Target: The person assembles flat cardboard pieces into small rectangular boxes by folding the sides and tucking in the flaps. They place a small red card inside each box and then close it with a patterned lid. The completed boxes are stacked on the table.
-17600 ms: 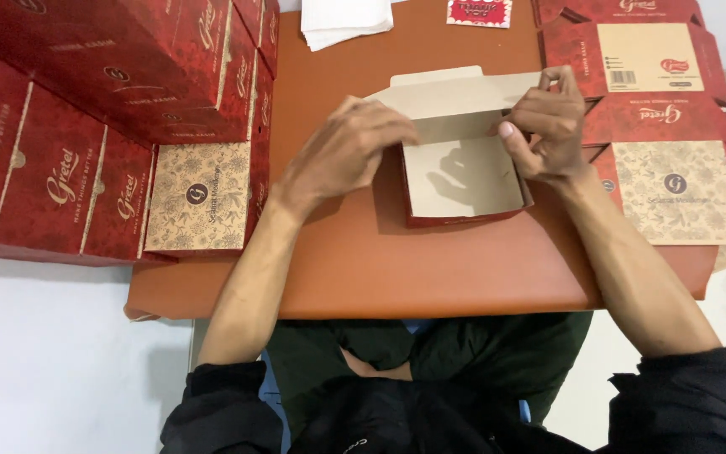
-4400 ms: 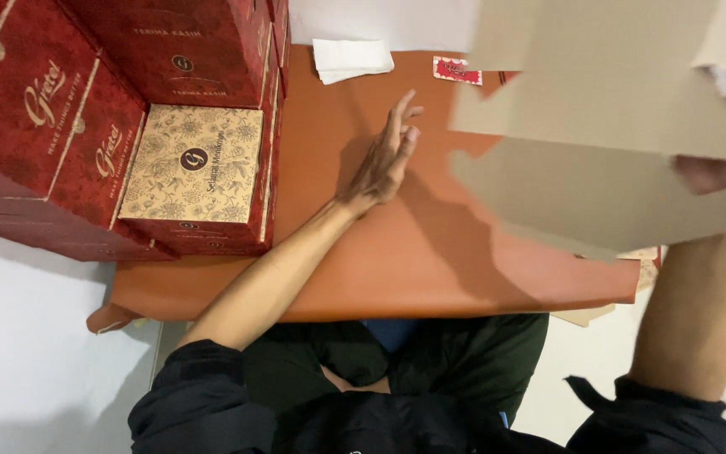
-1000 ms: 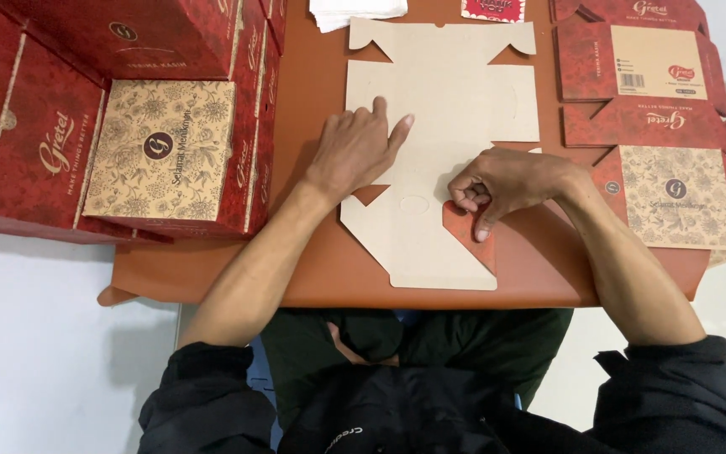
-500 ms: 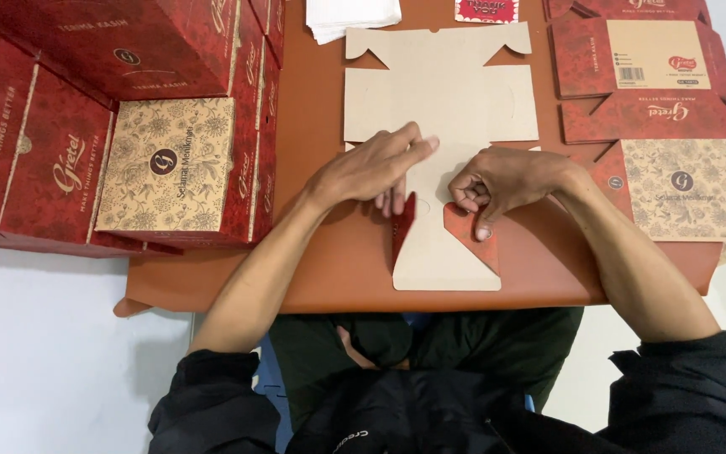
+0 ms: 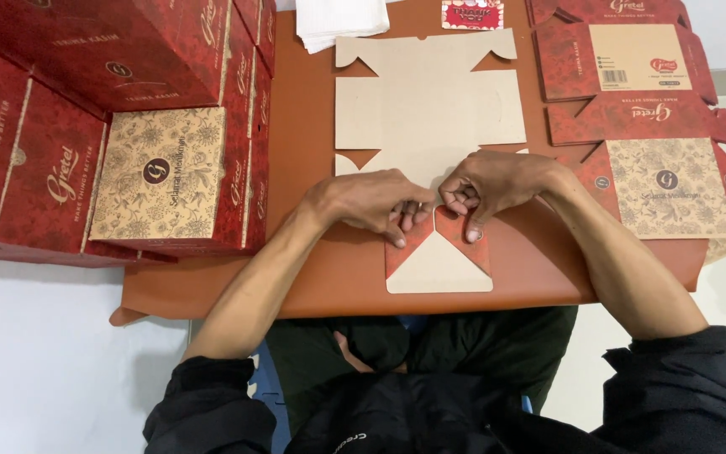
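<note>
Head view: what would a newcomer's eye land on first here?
Both hands, left hand and right hand, meet at the centre of the orange table, pressing red corner flaps inward on a flat cardboard box blank. Stacked red boxes crowd the left; more flat red blanks lie at right.

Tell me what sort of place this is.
Probably a small packing station for gift boxes: assembled red boxes stacked at one side, flat printed blanks at the other, and both hands folding a cardboard blank on an orange table.
</note>
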